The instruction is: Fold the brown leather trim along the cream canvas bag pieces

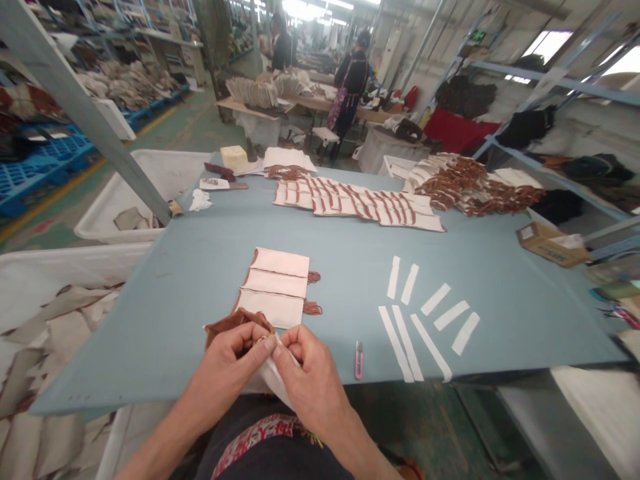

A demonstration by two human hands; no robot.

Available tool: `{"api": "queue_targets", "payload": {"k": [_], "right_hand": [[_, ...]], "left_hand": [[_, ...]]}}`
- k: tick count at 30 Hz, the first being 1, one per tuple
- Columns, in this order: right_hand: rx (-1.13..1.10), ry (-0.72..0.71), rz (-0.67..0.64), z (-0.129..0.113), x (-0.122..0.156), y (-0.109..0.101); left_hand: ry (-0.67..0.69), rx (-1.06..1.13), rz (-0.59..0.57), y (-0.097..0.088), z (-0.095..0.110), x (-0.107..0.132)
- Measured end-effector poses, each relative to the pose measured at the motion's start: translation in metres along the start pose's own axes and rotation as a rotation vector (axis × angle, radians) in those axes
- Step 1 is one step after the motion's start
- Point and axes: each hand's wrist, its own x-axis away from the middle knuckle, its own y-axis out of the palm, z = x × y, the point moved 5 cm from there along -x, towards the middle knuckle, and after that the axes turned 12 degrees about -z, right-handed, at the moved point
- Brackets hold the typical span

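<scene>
Both my left hand [233, 357] and my right hand [313, 367] are closed, pinching a brown and cream fabric piece [235, 322] at the table's front edge. The thumbs meet at its edge. Its brown side shows behind my left hand, while pale cloth hangs below between the hands. Just beyond lie overlapping cream fabric pieces [277, 283] with brown edges and brown fringe-like ends sticking out to the right. Pink thread snips [359, 360] rest right of my right hand. Farther right, several white strips [435, 317] are spread on the blue-grey table [200, 267].
A row of cream and brown pieces [357, 200] lies along the back, with a heaped pile [465, 180] at back right. White bins [145, 160] with fabric stand left. A cardboard box [553, 243] sits at the right edge. A person [350, 83] stands at another table.
</scene>
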Motion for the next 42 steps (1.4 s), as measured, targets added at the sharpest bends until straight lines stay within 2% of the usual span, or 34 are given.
{"api": "queue_targets", "payload": {"k": [5,12,19,21,23,24,27,28,30,32,34,38,42], "right_hand": [[-0.002,0.028,-0.018,0.002,0.004,0.001],[-0.020,0.040,-0.025,-0.007,0.022,-0.005],[-0.122,0.016,-0.162,-0.012,0.042,0.005],[-0.057,0.005,-0.209,-0.012,0.050,0.001],[0.097,-0.074,-0.186,-0.017,0.056,-0.013],[0.183,-0.153,-0.120,-0.022,0.057,-0.024],[0.330,-0.505,0.103,-0.049,0.054,-0.054],[0.338,-0.625,0.101,-0.058,0.050,-0.058],[0.321,-0.788,-0.027,-0.073,0.039,-0.059],[0.320,-0.845,-0.178,-0.083,0.028,-0.054],[0.371,-0.839,-0.261,-0.086,0.021,-0.050],[0.576,-0.849,-0.278,-0.086,0.020,-0.049],[0.708,-0.953,-0.269,-0.088,0.028,-0.050]], "left_hand": [[-0.010,0.019,-0.001,-0.002,-0.007,-0.001],[0.033,0.014,0.031,-0.006,0.007,0.007],[0.108,-0.031,-0.007,-0.009,0.020,0.008],[0.147,-0.039,-0.039,-0.013,0.027,0.011],[0.194,-0.035,-0.093,-0.015,0.039,0.014],[0.213,-0.031,-0.119,-0.016,0.045,0.016],[0.233,-0.041,-0.184,-0.015,0.063,0.021],[0.234,-0.053,-0.199,-0.014,0.068,0.022],[0.233,-0.081,-0.220,-0.013,0.074,0.024],[0.218,-0.109,-0.221,-0.014,0.074,0.024],[0.198,-0.118,-0.214,-0.015,0.072,0.024],[0.181,-0.115,-0.215,-0.018,0.070,0.026],[0.157,-0.161,-0.260,-0.014,0.073,0.028]]}}
